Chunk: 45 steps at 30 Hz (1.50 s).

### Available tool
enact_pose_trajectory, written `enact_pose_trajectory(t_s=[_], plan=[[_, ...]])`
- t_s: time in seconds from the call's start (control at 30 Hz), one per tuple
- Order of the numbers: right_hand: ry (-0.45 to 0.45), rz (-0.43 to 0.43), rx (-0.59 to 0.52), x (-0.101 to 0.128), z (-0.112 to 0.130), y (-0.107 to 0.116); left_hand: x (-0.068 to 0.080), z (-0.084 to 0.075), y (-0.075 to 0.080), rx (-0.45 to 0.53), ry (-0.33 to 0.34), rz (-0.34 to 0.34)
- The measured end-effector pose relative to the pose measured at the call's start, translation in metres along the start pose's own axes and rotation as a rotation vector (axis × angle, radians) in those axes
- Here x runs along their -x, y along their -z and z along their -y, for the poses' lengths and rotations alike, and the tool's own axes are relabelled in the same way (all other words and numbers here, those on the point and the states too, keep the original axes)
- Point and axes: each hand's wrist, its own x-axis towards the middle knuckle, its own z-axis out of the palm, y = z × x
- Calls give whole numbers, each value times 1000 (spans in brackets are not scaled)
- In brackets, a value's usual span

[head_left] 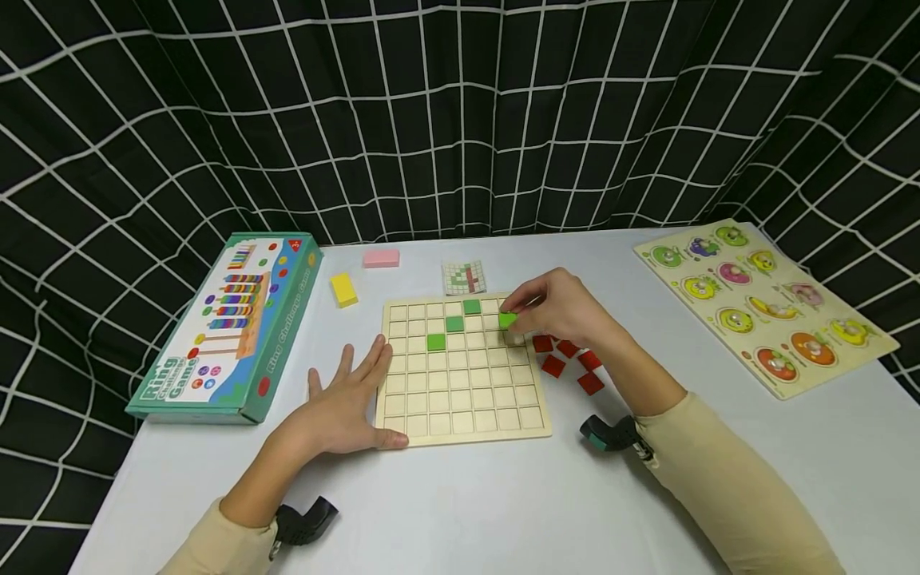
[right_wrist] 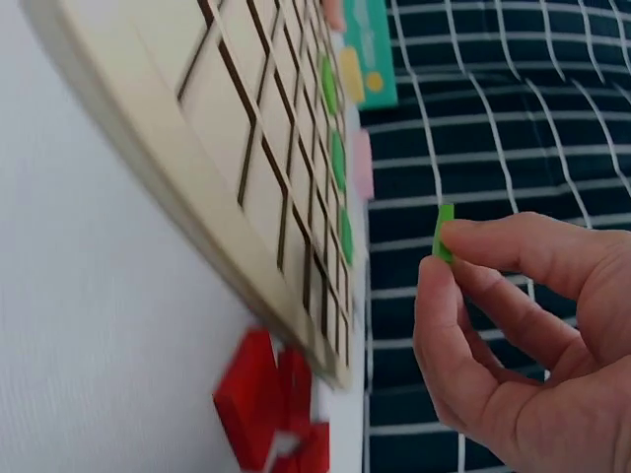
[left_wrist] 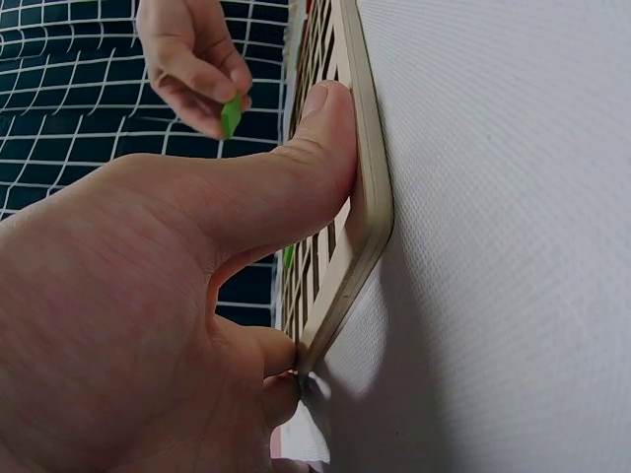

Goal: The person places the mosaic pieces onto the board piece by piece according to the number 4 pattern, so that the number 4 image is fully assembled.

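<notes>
Right hand [head_left: 561,307] pinches a green tile [head_left: 507,320] just above the grid board's [head_left: 460,415] far right squares, left hand [head_left: 345,403] lying flat and open against the board's near left edge, so placing seems underway, needing a careful lowering into one square.

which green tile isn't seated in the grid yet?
The green tile pinched in the right hand, held above the grid board near its far right corner. The other three already lie flat in cells, forming a diagonal.

Curtained recording booth: grid-patterned black cloth [head_left: 460,120], white table [head_left: 460,495].
</notes>
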Motion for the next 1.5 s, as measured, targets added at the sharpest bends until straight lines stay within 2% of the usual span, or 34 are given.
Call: enact_pose_trajectory(t_s=[0.47,0.73,0.93,1.33,1.5], plan=[[13,77,-5,-6,30,-44,0,0,0,-1,1,1],[-10,119,-9,-13,43,-66,1,-1,1,4,2,9],[-50,140,-7,-18,51,-77,2,-1,2,19,-2,16],[-49,179,21,-23,61,-93,2,-2,3,-5,-8,21],[-15,191,58,-24,64,-97,3,-1,3,-8,-12,16]])
